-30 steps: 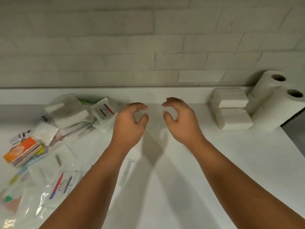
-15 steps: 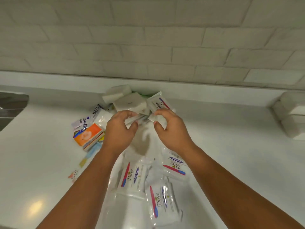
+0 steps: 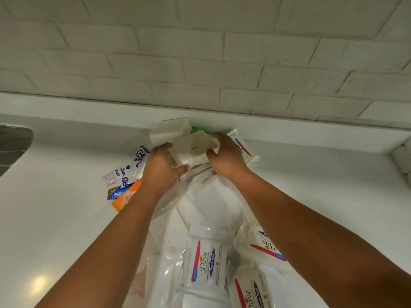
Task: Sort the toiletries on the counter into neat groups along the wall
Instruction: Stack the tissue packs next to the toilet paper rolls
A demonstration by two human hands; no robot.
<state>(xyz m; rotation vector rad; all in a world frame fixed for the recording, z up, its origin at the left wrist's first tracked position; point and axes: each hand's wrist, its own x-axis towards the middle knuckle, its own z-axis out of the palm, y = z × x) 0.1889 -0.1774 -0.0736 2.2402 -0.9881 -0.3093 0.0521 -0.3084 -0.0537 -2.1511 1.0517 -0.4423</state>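
Note:
A heap of toiletries lies on the white counter (image 3: 55, 218) against the wall ledge. My left hand (image 3: 161, 166) and my right hand (image 3: 225, 155) both grip a white rectangular pack (image 3: 192, 150) on top of the heap, one at each end. Behind it sits a second white pack (image 3: 170, 130), with something green (image 3: 198, 130) showing beside it. A Dove soap packet (image 3: 243, 147) lies right of my right hand. More Dove packets (image 3: 205, 262) in clear wrap lie between my forearms. Small sachets (image 3: 124, 174) and an orange packet (image 3: 129, 195) lie to the left.
A metal fixture (image 3: 13, 143) shows at the left edge. White folded packs (image 3: 402, 160) stand against the ledge at the far right. The tiled wall (image 3: 200, 63) rises behind the ledge.
The view has swung left from the paper rolls to the heap. Both hands moved forward from empty air onto the white pack and closed round its ends.

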